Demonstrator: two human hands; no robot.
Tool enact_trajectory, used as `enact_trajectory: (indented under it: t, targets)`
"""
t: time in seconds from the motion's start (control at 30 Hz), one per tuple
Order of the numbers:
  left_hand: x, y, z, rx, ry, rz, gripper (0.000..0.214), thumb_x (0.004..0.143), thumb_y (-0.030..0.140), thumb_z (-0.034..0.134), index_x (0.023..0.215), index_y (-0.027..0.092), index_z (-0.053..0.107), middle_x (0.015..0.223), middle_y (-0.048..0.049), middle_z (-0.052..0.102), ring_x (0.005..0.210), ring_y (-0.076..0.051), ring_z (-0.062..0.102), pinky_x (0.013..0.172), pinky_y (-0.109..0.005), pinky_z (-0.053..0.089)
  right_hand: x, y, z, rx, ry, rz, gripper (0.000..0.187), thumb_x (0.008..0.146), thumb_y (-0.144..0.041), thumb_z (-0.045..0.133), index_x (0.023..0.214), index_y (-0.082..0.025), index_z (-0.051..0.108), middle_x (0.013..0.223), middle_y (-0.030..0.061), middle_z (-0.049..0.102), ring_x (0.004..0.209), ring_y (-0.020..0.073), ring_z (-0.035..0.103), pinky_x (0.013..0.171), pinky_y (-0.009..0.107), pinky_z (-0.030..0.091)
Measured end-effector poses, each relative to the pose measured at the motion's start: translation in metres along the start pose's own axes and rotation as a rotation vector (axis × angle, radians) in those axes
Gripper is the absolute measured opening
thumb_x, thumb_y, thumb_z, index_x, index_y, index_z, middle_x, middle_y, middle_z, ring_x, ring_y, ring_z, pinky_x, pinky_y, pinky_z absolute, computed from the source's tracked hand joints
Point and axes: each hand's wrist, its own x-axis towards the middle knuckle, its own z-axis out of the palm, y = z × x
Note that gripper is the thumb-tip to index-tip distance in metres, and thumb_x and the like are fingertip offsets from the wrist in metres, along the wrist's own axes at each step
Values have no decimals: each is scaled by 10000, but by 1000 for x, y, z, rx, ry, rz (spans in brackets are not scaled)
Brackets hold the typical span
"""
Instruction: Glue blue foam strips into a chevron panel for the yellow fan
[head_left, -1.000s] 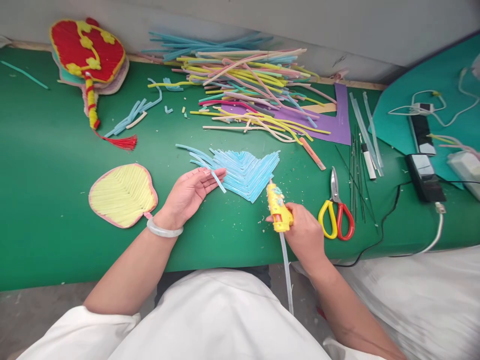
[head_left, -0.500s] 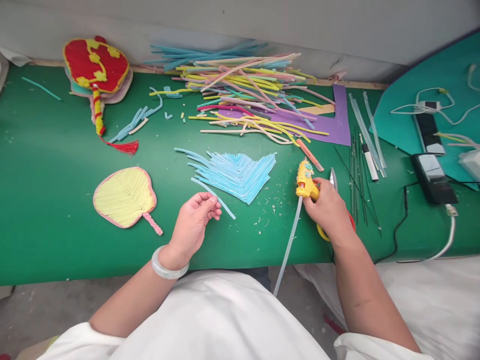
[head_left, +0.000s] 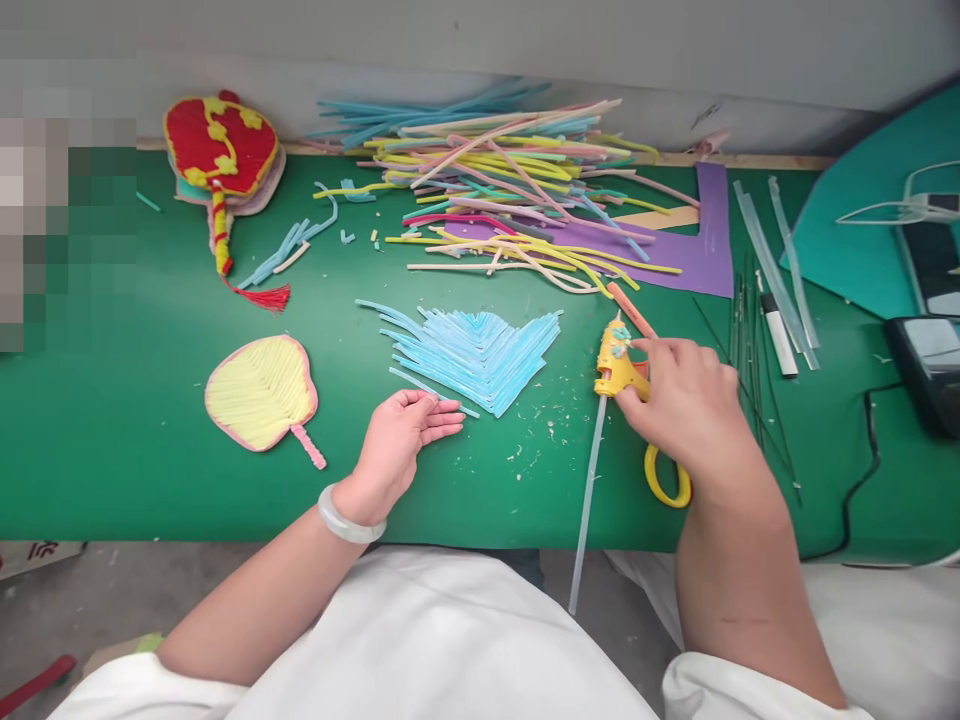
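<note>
My left hand (head_left: 399,440) pinches a blue pipe cleaner (head_left: 406,379) between thumb and fingers, just in front of a V-shaped blue panel (head_left: 484,350) made of pipe cleaners laid side by side. The other fingers are stretched out beneath the strip. My right hand (head_left: 690,405) has thumb and fingers around the handle of a yellow glue gun (head_left: 613,362), which lies with its nozzle toward the back. A long translucent glue stick (head_left: 589,490) runs from its rear over the table's front edge. The yellow loop of some scissors (head_left: 667,480) shows under my right wrist.
A yellow leaf-shaped fan (head_left: 262,392) lies left; a red fan (head_left: 223,145) with a tassel is behind it. Pipe cleaners (head_left: 510,165) pile at the back over purple card (head_left: 714,230). Thin wires (head_left: 741,330), spare glue sticks (head_left: 772,262) and a black cord (head_left: 874,440) are at right.
The blue strip in my left hand has moved slightly and lies flatter, with my fingers straighter. My right hand has shifted higher over the glue gun, its fingers now reaching across the handle's top.
</note>
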Motion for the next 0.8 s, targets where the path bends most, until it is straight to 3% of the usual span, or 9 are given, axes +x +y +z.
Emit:
enact_trajectory:
  t: [0.13, 0.27, 0.43, 0.53, 0.57, 0.63, 0.7, 0.73, 0.8]
  targets:
    - [4, -3, 2, -99, -14, 19, 80, 886, 174, 641, 844, 113, 610, 885, -112, 737, 776, -162, 718, 780, -322, 597, 7, -57, -12, 254, 125, -160, 245, 946, -248, 496, 1125, -162, 639, 1069, 147, 667, 1017, 317, 583, 849, 448, 420]
    - [3, -5, 3, -198, -72, 51, 137, 809, 214, 738, 843, 129, 636, 830, -41, 708, 729, -107, 669, 718, -236, 566, 4, -107, -13, 607, -32, -330, 214, 993, -313, 507, 1043, -185, 672, 984, 89, 710, 929, 249, 620, 845, 386, 462]
    - [-6, -6, 6, -209, -128, 85, 246, 740, 276, 806, 825, 150, 612, 810, -16, 700, 735, -101, 653, 738, -234, 547, -6, -128, -5, 831, -271, -250, 48, 928, -216, 621, 961, -210, 655, 871, 27, 709, 823, 189, 643, 746, 310, 496]
    - [-9, -11, 2, -33, -104, 121, 275, 791, 378, 759, 846, 167, 592, 787, -23, 698, 692, -123, 649, 674, -267, 537, -9, -129, 0, 816, -239, -252, 64, 922, -156, 602, 897, -206, 634, 854, 24, 695, 805, 185, 626, 720, 303, 487]
    - [-9, -13, -2, 95, -68, 184, 267, 823, 402, 726, 853, 175, 588, 763, -20, 692, 663, -131, 641, 638, -278, 524, -10, -128, 2, 782, -201, -257, 69, 928, -157, 591, 891, -202, 628, 846, 30, 689, 805, 193, 617, 721, 312, 482]
    - [-8, -16, -14, 431, 42, 472, 204, 870, 380, 678, 865, 194, 596, 750, -20, 690, 656, -153, 635, 622, -304, 502, -11, -127, 6, 712, -135, -287, 87, 948, -173, 561, 887, -193, 620, 839, 45, 680, 800, 209, 599, 728, 334, 471]
    - [-4, -16, -28, 796, 134, 957, 79, 873, 260, 683, 917, 215, 635, 902, -48, 731, 832, -190, 660, 758, -349, 501, -12, -128, 9, 676, -103, -347, 120, 970, -192, 526, 894, -188, 618, 835, 53, 671, 789, 215, 588, 741, 348, 465]
    - [-1, -14, -35, 975, 117, 1155, 120, 875, 199, 676, 987, 232, 652, 1012, -59, 740, 941, -209, 655, 836, -376, 484, -12, -128, 10, 676, -97, -379, 130, 977, -199, 514, 898, -188, 618, 831, 53, 666, 784, 213, 585, 747, 349, 464]
    - [6, -8, -45, 1239, 45, 1409, 260, 882, 111, 650, 1102, 247, 641, 1123, -61, 734, 1029, -220, 635, 895, -400, 440, -13, -130, 12, 696, -90, -419, 138, 983, -199, 502, 910, -192, 618, 830, 51, 662, 780, 205, 584, 759, 344, 466]
